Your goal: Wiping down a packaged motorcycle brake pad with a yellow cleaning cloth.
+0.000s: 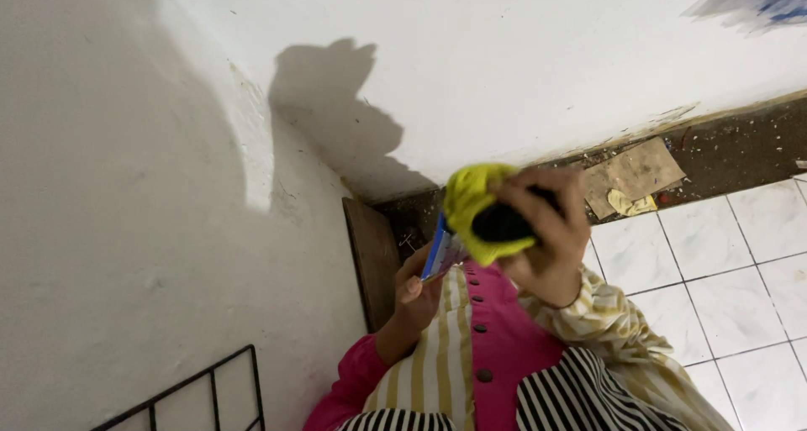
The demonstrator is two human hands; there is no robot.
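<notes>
In the wall corner, both hands work a cloth over a packet.
Right hand [546, 238] fingers clench the yellow cloth [475, 200]; left hand [416, 292] grips the blue packet [439, 250]; steadier wiping would come from bracing it firmly.

Dim warm indoor light, hard shadow on white wall [336, 103], blurred top-right corner

A crumpled yellow cloth [471, 197] wraps a dark object, perhaps a bottle [503, 223].

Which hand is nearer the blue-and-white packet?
Left. The left hand touches the blue-and-white packet from below; the right hand sits beside it, gripping a yellow cloth around something dark.
</notes>
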